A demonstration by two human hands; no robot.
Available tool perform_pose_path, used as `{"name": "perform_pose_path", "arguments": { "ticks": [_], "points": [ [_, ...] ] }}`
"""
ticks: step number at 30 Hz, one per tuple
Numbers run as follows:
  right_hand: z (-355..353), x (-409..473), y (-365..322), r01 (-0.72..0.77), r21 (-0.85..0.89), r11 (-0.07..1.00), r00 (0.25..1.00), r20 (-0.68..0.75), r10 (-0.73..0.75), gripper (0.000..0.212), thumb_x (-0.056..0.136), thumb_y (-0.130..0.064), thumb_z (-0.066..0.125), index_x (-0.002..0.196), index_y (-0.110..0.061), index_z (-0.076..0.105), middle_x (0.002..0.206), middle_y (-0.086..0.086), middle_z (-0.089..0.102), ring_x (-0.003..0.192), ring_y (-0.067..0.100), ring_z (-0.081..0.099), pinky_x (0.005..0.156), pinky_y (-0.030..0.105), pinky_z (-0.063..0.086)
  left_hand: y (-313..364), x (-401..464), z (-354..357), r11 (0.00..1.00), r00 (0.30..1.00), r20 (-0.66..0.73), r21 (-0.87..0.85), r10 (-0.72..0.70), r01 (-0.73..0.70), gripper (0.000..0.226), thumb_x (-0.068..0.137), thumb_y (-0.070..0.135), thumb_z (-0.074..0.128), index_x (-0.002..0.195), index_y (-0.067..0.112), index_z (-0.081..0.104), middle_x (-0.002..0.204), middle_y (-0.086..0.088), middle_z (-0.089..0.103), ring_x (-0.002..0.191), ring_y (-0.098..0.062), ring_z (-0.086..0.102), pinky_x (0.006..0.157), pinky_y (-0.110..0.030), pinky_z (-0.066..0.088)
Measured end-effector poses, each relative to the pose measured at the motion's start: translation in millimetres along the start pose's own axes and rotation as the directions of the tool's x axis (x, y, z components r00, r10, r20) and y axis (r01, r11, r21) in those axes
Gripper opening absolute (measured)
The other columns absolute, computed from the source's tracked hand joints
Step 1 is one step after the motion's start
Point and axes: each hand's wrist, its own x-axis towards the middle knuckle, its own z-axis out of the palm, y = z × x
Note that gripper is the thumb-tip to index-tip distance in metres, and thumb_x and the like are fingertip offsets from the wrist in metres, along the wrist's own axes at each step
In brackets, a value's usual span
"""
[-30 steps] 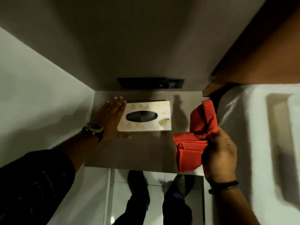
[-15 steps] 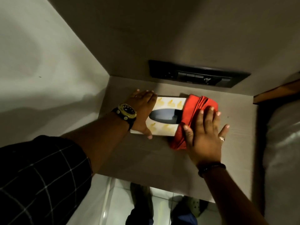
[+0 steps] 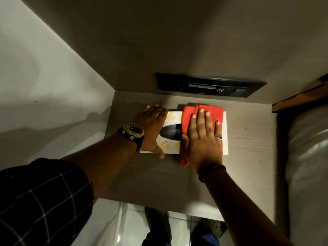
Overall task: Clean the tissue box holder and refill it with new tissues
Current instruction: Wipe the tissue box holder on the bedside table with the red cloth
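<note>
A white tissue box holder [image 3: 173, 144] with faint yellow marks and a dark oval slot lies flat on a grey bedside shelf [image 3: 248, 153]. My left hand [image 3: 150, 128], with a yellow-and-black watch on its wrist, lies flat across the holder's left end. My right hand [image 3: 202, 139] presses a folded red cloth [image 3: 186, 118] onto the holder's right half with the fingers spread flat. The cloth covers the right part of the slot and hangs over the holder's near edge.
A black switch panel [image 3: 209, 86] is set in the wall just behind the holder. A pale wall [image 3: 44, 82] closes the left side. A bed with white bedding [image 3: 308, 157] and a wooden headboard edge [image 3: 301, 100] bounds the right. Tiled floor and my feet [image 3: 158, 226] show below the shelf.
My right hand brought the red cloth from the air down onto the holder and has slid it further over the right half. My left hand stays on the left end.
</note>
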Motion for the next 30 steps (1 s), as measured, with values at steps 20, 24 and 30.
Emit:
{"name": "perform_pose_path", "arguments": {
  "ticks": [20, 24, 30],
  "points": [
    [-0.7, -10.7, -1.2, -0.185, 0.022, 0.983, 0.982, -0.034, 0.185, 0.068, 0.101, -0.047, 0.017, 0.153, -0.002, 0.013, 0.161, 0.021, 0.007, 0.149, 0.039, 0.003, 0.121, 0.052, 0.002, 20.7, -5.7, 7.9, 0.997, 0.997, -0.007, -0.023, 0.071, -0.071, 0.15, 0.049, 0.076, 0.075, 0.151, 0.012, -0.014, 0.162, -0.009, -0.012, 0.149, -0.025, -0.01, 0.11, -0.034, -0.015],
    [3.8, -24.2, -23.8, -0.074, 0.125, 0.989, 0.994, -0.07, 0.083, 0.063, 0.101, -0.041, 0.039, 0.15, -0.003, 0.028, 0.158, 0.019, 0.023, 0.147, 0.038, 0.018, 0.119, 0.052, 0.01, 21.3, -5.4, 6.5, 0.997, 0.998, 0.007, -0.038, 0.069, -0.069, 0.151, 0.048, 0.076, 0.075, 0.15, 0.013, -0.016, 0.162, -0.008, -0.013, 0.149, -0.025, -0.011, 0.111, -0.033, -0.015],
    [7.8, -42.6, 18.4, -0.118, 0.026, 0.993, 0.988, -0.097, 0.12, 0.063, 0.1, -0.042, 0.023, 0.15, -0.004, 0.028, 0.157, 0.019, 0.026, 0.146, 0.036, 0.021, 0.119, 0.049, 0.011, 18.0, -7.3, 9.5, 0.998, 0.998, 0.035, -0.026, 0.057, -0.056, 0.151, 0.05, 0.079, 0.071, 0.149, 0.014, -0.022, 0.16, -0.007, -0.021, 0.147, -0.023, -0.019, 0.11, -0.034, -0.017]
  ]
}}
